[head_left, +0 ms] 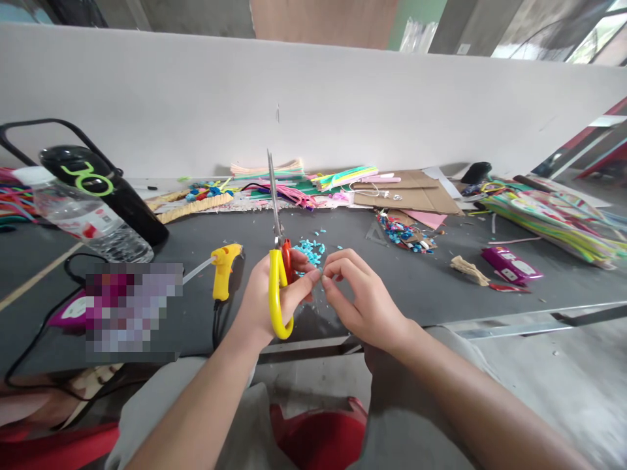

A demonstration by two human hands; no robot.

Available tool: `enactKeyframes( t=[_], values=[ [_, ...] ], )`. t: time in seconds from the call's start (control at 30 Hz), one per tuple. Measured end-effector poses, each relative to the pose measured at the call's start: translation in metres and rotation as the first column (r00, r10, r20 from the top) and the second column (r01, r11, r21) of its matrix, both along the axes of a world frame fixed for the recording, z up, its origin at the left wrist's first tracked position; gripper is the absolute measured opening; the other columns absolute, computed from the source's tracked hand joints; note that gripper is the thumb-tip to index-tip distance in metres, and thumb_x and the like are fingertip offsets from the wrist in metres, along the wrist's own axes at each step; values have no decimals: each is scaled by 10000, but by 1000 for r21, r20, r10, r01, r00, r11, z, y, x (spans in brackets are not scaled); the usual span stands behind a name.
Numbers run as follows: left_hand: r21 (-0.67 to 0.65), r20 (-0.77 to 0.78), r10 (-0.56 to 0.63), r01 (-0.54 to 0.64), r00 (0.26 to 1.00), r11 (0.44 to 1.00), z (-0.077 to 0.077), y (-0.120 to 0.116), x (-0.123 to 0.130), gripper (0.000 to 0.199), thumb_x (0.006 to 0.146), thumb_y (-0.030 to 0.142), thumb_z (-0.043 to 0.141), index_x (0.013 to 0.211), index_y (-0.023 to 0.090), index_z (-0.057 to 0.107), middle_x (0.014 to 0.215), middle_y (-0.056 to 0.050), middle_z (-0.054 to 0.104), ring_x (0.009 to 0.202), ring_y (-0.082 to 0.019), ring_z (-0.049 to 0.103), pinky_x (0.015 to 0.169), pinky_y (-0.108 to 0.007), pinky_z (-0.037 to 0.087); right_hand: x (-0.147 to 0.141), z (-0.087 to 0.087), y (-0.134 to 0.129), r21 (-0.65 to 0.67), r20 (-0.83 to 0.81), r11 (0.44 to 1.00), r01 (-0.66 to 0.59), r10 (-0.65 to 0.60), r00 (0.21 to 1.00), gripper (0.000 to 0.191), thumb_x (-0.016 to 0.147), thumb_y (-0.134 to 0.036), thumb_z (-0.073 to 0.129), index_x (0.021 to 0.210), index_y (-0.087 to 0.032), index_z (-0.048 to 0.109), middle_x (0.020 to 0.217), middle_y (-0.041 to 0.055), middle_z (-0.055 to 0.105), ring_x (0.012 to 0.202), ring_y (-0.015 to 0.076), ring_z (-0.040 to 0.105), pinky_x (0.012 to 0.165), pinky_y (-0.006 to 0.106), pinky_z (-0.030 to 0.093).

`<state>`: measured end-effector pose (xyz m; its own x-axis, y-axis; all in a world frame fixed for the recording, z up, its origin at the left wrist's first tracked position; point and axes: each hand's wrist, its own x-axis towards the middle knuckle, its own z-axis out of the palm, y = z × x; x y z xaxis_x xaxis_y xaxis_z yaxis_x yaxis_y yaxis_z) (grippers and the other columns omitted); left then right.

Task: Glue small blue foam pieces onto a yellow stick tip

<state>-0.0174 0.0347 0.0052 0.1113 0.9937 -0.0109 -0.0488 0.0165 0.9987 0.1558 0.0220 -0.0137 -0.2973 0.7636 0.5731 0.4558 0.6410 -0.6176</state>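
Note:
My left hand [257, 297] is closed around a pair of scissors [275, 281] with yellow and red handles, the metal blades pointing up and away from me. Its thumb and fingertips also meet near the middle. My right hand [362, 297] is in a pinch, fingertips touching or almost touching those of the left; whatever lies between them is too small to make out. Just beyond my fingers, a loose pile of small bright blue pieces [311, 249] lies on the dark grey table [416, 294].
To the left are a yellow glue gun [224, 271], a clear water bottle [98, 222] and a black bottle [112, 192]. Pipe cleaners [553, 219], cardboard [406, 192] and a purple packet [512, 264] lie behind and to the right. A white partition [313, 104] borders the table.

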Motion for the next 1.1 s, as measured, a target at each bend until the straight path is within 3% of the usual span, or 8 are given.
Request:
enactKeyframes(
  t=[0.3, 0.37, 0.47, 0.6, 0.8, 1.1],
  values=[
    [-14, 55, -1, 1, 999, 1000, 0, -1, -1, 358, 707, 326, 835, 917, 181, 584, 766, 31, 654, 513, -84, 569, 508, -226, 478, -2, 3, -2, -28, -33, 999, 35, -36, 999, 105, 893, -181, 600, 853, -229, 516, 949, 56, 622, 834, 181, 597, 748, 350, 519],
    [-14, 64, 12, -11, 998, 1000, 0, -1, -3, 344, 709, 324, 826, 906, 182, 582, 753, 31, 651, 511, -92, 572, 507, -233, 471, 0, 2, -1, -37, -41, 999, 15, -17, 999, 104, 879, -163, 615, 933, -234, 561, 981, 58, 639, 865, 188, 611, 760, 351, 529],
    [-10, 83, 8, -8, 996, 1000, -1, 1, -5, 336, 712, 323, 821, 899, 183, 579, 738, 31, 637, 531, -102, 579, 523, -242, 470, 3, 2, 2, -30, -73, 1000, -6, 4, 997, 265, 890, -159, 621, 1141, -242, 599, 1050, 73, 656, 932, 202, 626, 776, 356, 546],
    [-19, 109, -5, 7, 994, 1000, -1, 2, -8, 350, 707, 309, 826, 922, 186, 579, 757, 32, 642, 529, -91, 563, 515, -231, 460, 6, 3, 6, -34, -111, 993, -114, 110, 988, 377, 939, -198, 622, 1313, -247, 599, 1147, 97, 644, 966, 193, 637, 794, 349, 569],
    [-41, 122, -70, 75, 990, 996, 0, 0, -6, 316, 732, 306, 827, 907, 180, 595, 721, 43, 602, 518, -75, 551, 494, -206, 427, 9, 3, 8, 35, -96, 990, -136, 139, 986, 274, 958, -201, 621, 1219, -257, 683, 1142, 93, 654, 1030, 204, 660, 920, 388, 563],
    [-88, 151, -111, 126, 982, 988, 0, 0, -4, 317, 743, 338, 826, 882, 181, 587, 607, 52, 565, 478, -83, 518, 468, -210, 392, 7, 2, 7, 56, -97, 997, -57, 62, 993, 247, 947, -216, 631, 1184, -253, 691, 1104, 92, 662, 964, 198, 664, 827, 360, 587]
  ],
)
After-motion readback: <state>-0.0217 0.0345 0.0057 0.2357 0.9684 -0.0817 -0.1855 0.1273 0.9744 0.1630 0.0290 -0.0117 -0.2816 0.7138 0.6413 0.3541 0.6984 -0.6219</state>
